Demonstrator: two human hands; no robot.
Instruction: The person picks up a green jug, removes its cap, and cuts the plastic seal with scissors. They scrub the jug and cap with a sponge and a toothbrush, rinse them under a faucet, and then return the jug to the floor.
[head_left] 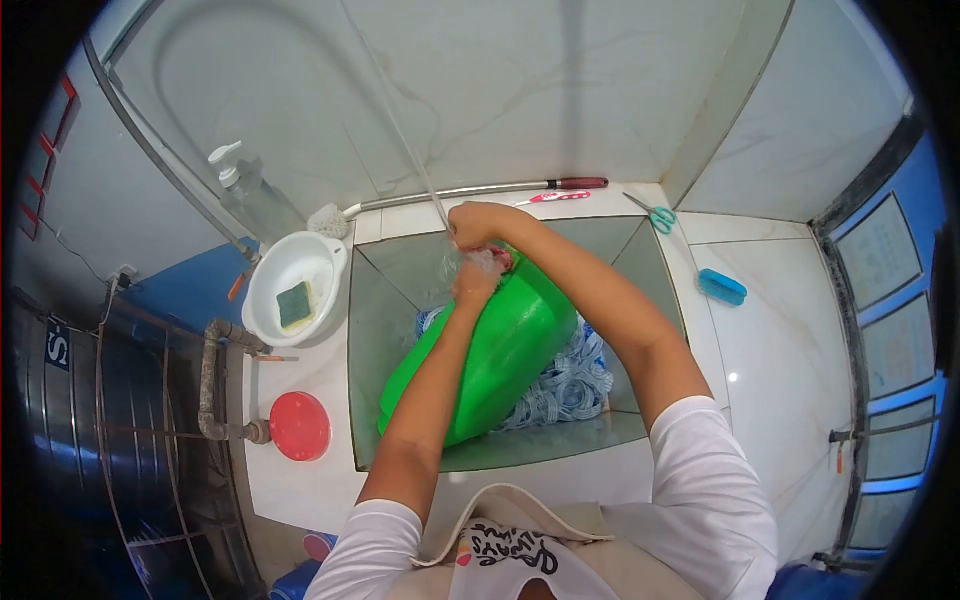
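Note:
A big green plastic jerrycan-like container (490, 365) lies slanted in the glass-walled sink (630, 430), its upper end under a thin stream of falling water (395, 125). Splashing water blurs the fingers of my left hand (477, 283), which is beside that upper end. Just above it, my right hand (475, 224) is closed with its fingers curled, right at the stream; what it grips, if anything, I cannot make out. Something reddish (502, 259) shows between the hands and the container. Beneath the container, a bundle of blue-and-white cloth (570, 385) lies on the sink floor.
On the left ledge stand a white basin (258, 300) with a green sponge (294, 304), a pump bottle (250, 200) and a red round lid (300, 426). Behind the sink lie a long-handled brush (460, 190) and scissors (660, 217). A blue brush (722, 287) lies right.

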